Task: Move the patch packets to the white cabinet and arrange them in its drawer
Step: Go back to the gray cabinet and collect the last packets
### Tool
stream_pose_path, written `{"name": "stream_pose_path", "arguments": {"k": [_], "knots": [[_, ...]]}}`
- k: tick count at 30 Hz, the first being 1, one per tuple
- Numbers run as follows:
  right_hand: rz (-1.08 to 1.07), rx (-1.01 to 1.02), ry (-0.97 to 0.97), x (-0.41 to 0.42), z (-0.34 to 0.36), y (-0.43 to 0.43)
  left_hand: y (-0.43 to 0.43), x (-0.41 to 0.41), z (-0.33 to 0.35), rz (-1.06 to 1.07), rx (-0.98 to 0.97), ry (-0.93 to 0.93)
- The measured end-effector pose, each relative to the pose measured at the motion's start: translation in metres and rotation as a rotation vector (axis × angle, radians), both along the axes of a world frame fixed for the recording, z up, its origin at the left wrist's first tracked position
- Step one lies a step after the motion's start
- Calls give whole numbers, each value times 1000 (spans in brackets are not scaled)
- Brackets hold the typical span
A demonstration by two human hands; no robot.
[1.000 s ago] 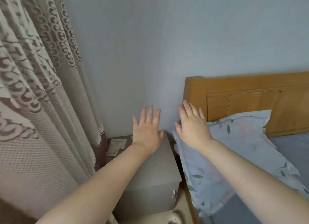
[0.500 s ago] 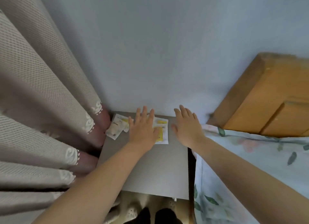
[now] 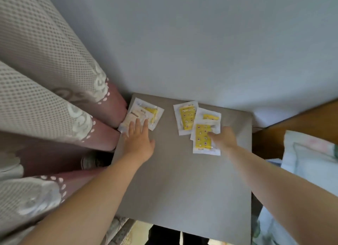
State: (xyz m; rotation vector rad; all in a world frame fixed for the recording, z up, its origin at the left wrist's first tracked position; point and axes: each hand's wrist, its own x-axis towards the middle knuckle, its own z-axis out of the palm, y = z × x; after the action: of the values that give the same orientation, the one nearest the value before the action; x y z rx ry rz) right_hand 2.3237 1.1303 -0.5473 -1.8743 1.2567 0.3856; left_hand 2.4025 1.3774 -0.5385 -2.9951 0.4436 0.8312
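Note:
Several white patch packets with yellow prints lie on the grey cabinet top (image 3: pixel 182 180). Two overlapping packets (image 3: pixel 144 113) sit at its far left corner; my left hand (image 3: pixel 138 140) lies flat with straight fingertips touching their near edge. Three more lie at the far right: one packet (image 3: pixel 186 119), another behind (image 3: pixel 209 114), and the nearest packet (image 3: pixel 202 140). My right hand (image 3: pixel 224 139) reaches onto that nearest packet, fingers on its right part; the hand is blurred and its grip is unclear.
A patterned curtain (image 3: pixel 45 98) hangs close on the left, touching the cabinet's corner. The grey wall (image 3: pixel 182 43) is right behind. A wooden headboard (image 3: pixel 296 124) and a floral pillow (image 3: pixel 311 162) crowd the right side.
The view has tilted down over the cabinet top. My left hand moved left to the corner packets, uncovering the right ones. My right hand moved onto the nearest right packet.

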Motion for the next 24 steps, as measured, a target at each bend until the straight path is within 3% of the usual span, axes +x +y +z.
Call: {"name": "stream_pose_path", "arguments": {"k": [5, 9, 11, 14, 20, 24], "knots": [[-137, -31, 6, 26, -27, 10, 27, 49, -31, 32, -57, -109], [-255, 17, -32, 25, -25, 16, 23, 70, -41, 134, -131, -51], [-285, 62, -32, 24, -22, 15, 22, 75, -44, 139, -112, -109], [-309, 116, -37, 18, -19, 14, 18, 77, -45, 45, -20, -218], [-186, 139, -140, 16, 11, 9, 3, 73, -44, -6, -78, -134], [-222, 220, -276, 48, 22, 19, 0, 80, -36, -234, 51, -177]]}}
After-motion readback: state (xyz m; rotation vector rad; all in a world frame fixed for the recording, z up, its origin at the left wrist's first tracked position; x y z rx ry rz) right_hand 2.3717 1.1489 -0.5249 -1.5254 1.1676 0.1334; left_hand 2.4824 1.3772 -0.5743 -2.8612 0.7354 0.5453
